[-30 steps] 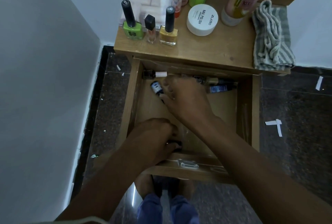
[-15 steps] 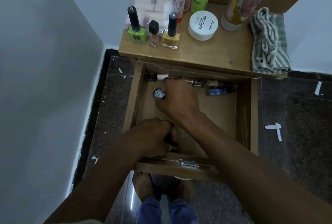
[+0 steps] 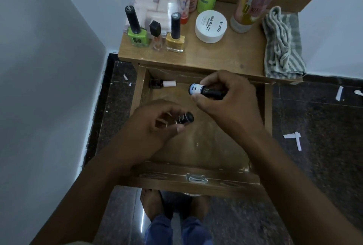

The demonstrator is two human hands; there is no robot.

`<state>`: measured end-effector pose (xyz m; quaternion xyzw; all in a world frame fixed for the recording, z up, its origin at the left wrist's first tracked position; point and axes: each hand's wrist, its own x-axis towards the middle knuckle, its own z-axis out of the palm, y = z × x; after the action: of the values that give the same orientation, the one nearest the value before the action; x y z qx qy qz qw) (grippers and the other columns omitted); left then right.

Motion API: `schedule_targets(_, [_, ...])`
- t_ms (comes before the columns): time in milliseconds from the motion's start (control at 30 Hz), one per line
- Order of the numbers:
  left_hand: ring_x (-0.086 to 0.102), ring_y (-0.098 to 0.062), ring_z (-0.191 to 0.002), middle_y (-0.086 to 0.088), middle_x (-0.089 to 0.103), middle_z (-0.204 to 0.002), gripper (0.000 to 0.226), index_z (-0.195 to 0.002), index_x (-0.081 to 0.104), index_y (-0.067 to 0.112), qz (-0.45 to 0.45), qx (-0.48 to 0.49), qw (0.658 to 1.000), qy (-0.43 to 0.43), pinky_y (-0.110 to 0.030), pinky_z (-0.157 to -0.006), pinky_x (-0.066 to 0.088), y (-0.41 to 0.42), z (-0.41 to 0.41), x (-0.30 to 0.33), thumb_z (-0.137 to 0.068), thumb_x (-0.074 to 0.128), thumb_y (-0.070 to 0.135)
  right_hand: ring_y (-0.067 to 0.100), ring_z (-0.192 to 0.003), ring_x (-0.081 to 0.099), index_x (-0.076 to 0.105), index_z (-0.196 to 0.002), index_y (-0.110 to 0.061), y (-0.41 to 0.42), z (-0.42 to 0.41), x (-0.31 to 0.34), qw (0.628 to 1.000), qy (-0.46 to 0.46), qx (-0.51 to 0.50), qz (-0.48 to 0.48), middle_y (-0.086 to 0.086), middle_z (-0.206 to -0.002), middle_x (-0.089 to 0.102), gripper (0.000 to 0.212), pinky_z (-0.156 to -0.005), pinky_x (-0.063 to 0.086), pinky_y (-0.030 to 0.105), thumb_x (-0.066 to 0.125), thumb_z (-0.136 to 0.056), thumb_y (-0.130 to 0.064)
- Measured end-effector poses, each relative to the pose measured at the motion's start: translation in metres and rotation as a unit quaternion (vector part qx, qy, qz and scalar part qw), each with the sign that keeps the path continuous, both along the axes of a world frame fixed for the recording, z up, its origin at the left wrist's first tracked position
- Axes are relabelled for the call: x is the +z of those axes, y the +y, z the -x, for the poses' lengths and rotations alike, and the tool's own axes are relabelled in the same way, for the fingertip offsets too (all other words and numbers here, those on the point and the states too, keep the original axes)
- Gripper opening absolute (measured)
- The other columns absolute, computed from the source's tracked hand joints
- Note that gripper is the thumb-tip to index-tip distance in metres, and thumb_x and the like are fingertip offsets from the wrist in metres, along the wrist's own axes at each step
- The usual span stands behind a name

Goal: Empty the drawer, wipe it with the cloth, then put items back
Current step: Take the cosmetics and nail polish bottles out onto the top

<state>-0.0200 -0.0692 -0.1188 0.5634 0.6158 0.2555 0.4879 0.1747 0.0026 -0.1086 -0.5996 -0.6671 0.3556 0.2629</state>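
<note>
Wooden nightstand top (image 3: pixel 225 56) carries nail polish bottles (image 3: pixel 157 32), white jar (image 3: pixel 211 26), folded cloth (image 3: pixel 282 46).

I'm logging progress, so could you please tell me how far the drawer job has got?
Emptying is under way: three polishes stand on the top. The left hand and right hand each hold a bottle. One bottle remains in the drawer; the cloth lies unused.

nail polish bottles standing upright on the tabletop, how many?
3, in a row at the tabletop's left front: green bottle, small clear bottle with a square black cap, yellow bottle. None looks hidden.
</note>
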Motion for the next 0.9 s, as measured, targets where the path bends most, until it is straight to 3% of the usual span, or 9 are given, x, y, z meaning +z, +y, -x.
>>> schedule_targets(100, [0.069, 0.0, -0.099, 0.019, 0.073, -0.103, 0.035, -0.107, 0.072, 0.045, -0.062, 0.061, 0.996, -0.027, -0.008, -0.083, 0.053, 0.008, -0.005, 0.018, -0.09, 0.079, 0.015, 0.01, -0.074, 0.071, 0.075, -0.095, -0.018, 0.004, -0.007, 0.015, 0.998, 0.057, -0.022, -0.013, -0.006, -0.087, 0.075, 0.02, -0.067, 0.06, 0.026, 0.088, -0.08, -0.021])
schedule_targets(233, [0.072, -0.004, -0.096, 0.014, 0.075, -0.099, 0.036, -0.113, 0.073, 0.033, -0.17, 0.125, 0.977, -0.032, -0.015, -0.087, 0.057, 0.027, -0.019, 0.037, -0.089, 0.08, 0.008, 0.021, -0.074, 0.07, 0.077, -0.095, -0.015, 0.017, -0.012, 0.031, 0.995, 0.083, -0.04, -0.046, 0.004, -0.083, 0.073, 0.017, -0.068, 0.062, 0.039, 0.086, -0.082, -0.022])
schedule_targets(367, [0.073, -0.004, -0.099, 0.012, 0.075, -0.106, 0.029, -0.12, 0.074, 0.023, -0.239, 0.175, 0.955, 0.005, -0.018, -0.087, 0.058, 0.047, -0.033, 0.043, -0.093, 0.078, 0.013, 0.008, -0.081, 0.072, 0.078, -0.099, -0.019, 0.031, -0.01, 0.038, 0.995, 0.056, -0.042, -0.075, -0.006, -0.088, 0.075, 0.019, -0.075, 0.063, 0.037, 0.082, -0.084, -0.03])
schedule_targets(500, [0.072, -0.003, -0.102, 0.01, 0.074, -0.111, 0.027, -0.121, 0.074, 0.019, -0.28, 0.224, 0.932, 0.047, -0.019, -0.09, 0.059, 0.065, -0.048, 0.044, -0.093, 0.077, 0.017, 0.002, -0.086, 0.072, 0.078, -0.102, -0.016, 0.048, -0.004, 0.041, 0.992, 0.019, -0.048, -0.119, -0.009, -0.091, 0.076, 0.018, -0.082, 0.062, 0.032, 0.078, -0.085, -0.024])
schedule_targets(633, [0.072, -0.008, -0.103, 0.005, 0.074, -0.113, 0.025, -0.119, 0.075, 0.016, -0.311, 0.248, 0.913, 0.091, -0.029, -0.09, 0.061, 0.084, -0.063, 0.042, -0.093, 0.076, 0.016, 0.009, -0.093, 0.072, 0.078, -0.108, -0.013, 0.065, -0.001, 0.038, 0.985, -0.033, -0.046, -0.162, -0.002, -0.102, 0.078, 0.026, -0.085, 0.06, 0.033, 0.075, -0.084, -0.023])
schedule_targets(800, [0.072, -0.014, -0.1, 0.004, 0.074, -0.11, 0.027, -0.118, 0.073, 0.018, -0.319, 0.254, 0.899, 0.161, -0.037, -0.086, 0.061, 0.102, -0.076, 0.038, -0.092, 0.069, 0.02, 0.019, -0.082, 0.071, 0.076, -0.095, -0.01, 0.077, 0.006, 0.021, 0.981, -0.043, -0.041, -0.185, 0.004, -0.088, 0.076, 0.021, -0.074, 0.059, 0.044, 0.068, -0.081, -0.024])
schedule_targets(900, [0.071, -0.018, -0.099, 0.002, 0.074, -0.109, 0.025, -0.117, 0.072, 0.016, -0.32, 0.254, 0.891, 0.199, -0.042, -0.082, 0.061, 0.104, -0.082, 0.036, -0.092, 0.067, 0.019, 0.014, -0.081, 0.072, 0.074, -0.097, -0.012, 0.076, 0.009, 0.016, 0.979, -0.017, -0.057, -0.195, -0.001, -0.088, 0.076, 0.016, -0.073, 0.059, 0.042, 0.073, -0.084, -0.021])
